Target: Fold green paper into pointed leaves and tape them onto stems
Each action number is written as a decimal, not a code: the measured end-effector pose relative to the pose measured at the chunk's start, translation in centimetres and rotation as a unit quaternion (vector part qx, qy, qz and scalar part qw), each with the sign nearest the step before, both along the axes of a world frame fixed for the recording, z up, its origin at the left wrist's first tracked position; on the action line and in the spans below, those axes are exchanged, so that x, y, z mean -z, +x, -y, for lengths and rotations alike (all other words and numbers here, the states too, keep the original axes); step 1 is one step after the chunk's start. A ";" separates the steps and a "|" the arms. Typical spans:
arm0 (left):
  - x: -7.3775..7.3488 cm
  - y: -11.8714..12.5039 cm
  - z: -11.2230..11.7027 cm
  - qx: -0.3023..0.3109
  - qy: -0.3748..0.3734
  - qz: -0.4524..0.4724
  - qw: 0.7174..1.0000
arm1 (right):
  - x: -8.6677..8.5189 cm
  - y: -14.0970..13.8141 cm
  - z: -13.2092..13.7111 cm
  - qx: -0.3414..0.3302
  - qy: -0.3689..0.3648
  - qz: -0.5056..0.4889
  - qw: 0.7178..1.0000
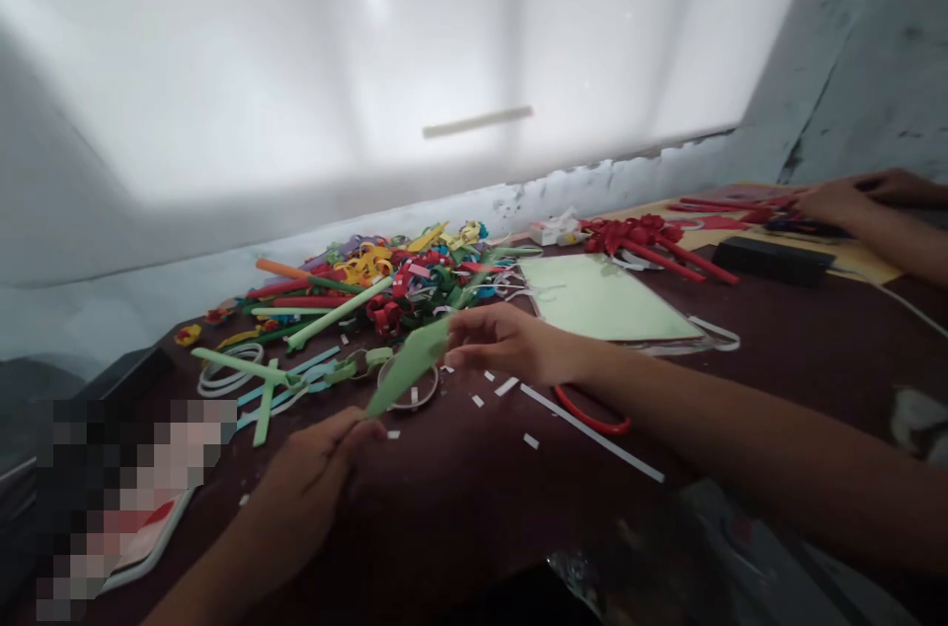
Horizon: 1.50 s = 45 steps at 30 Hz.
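Note:
A long strip of light green paper [408, 364] stretches between both of my hands above the dark table [777, 359]. My left hand [315, 478] pinches its lower end, fingers closed. My right hand [504, 342] pinches its upper end, fingers closed too. Just under the strip lies a tape ring [407, 389]. Small white paper scraps [507, 387] are scattered below my right hand.
A heap of coloured paper strips and rolled tubes [385, 285] lies beyond my hands. A green sheet [599, 300], red scissor handles [592, 419], red paper flowers [652, 241] and a black box [774, 261] are to the right. Another person's hands [851, 201] work at the far right.

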<state>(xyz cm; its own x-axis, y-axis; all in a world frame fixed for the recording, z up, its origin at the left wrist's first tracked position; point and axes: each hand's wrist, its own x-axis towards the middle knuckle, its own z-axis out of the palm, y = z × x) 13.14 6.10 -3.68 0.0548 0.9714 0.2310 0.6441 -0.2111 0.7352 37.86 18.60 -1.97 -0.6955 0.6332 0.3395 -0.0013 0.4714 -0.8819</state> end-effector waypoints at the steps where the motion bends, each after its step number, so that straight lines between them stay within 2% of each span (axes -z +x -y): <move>1: 0.1 1.5 0.0 0.024 -0.014 -0.016 0.999 | 0.3 -0.5 1.0 0.000 0.003 -0.017 1.000; 4: 0.3 4.8 0.4 0.083 -0.046 -0.054 0.994 | 0.3 -0.8 3.0 0.027 0.023 -0.064 0.997; 6: 0.1 5.9 1.2 0.096 -0.039 -0.065 0.993 | -0.3 0.2 3.8 0.055 0.051 -0.082 0.994; 8: -0.4 6.3 2.3 0.071 0.001 -0.053 0.996 | -1.1 1.9 4.7 0.078 0.092 -0.079 0.990; 10: -1.1 6.3 3.4 0.014 0.059 -0.013 0.998 | -2.0 3.4 6.1 0.068 0.138 -0.039 0.987; 13: -2.0 6.0 4.5 -0.056 0.121 0.066 0.989 | -3.0 4.3 8.2 -0.018 0.206 0.080 0.975; 16: -2.7 5.9 4.6 -0.077 0.132 0.106 0.983 | -3.8 4.0 9.0 -0.065 0.258 0.181 0.947; 19: -2.9 5.5 3.8 -0.082 0.114 0.100 0.985 | -4.5 4.3 8.0 -0.020 0.290 0.234 0.928; 22: -2.7 4.6 2.7 -0.082 0.084 0.069 0.991 | -4.8 5.6 5.8 0.041 0.308 0.259 0.914; 27: -1.8 3.7 1.1 -0.076 0.039 -0.003 0.996 | -4.1 7.9 2.7 0.092 0.325 0.292 0.895; 31: -1.1 5.0 0.5 -0.046 0.016 -0.033 0.998 | -3.6 8.1 2.6 0.132 0.349 0.305 0.876; 34: -1.0 6.1 0.1 -0.053 0.011 -0.026 0.998 | -4.0 7.6 3.6 0.169 0.388 0.274 0.863; 37: -1.1 5.9 -0.3 -0.097 -0.001 0.010 0.995 | -4.6 7.7 4.3 0.251 0.429 0.189 0.847; 40: -1.3 4.8 -0.4 -0.134 -0.013 0.091 0.987 | -4.3 8.4 3.9 0.334 0.421 0.128 0.834; 42: -1.2 4.3 -0.1 -0.140 -0.023 0.158 0.977 | -3.5 8.6 3.1 0.331 0.395 0.143 0.845; 45: -0.7 4.0 0.4 -0.135 -0.040 0.250 0.958 | -1.8 7.8 1.9 0.264 0.353 0.211 0.872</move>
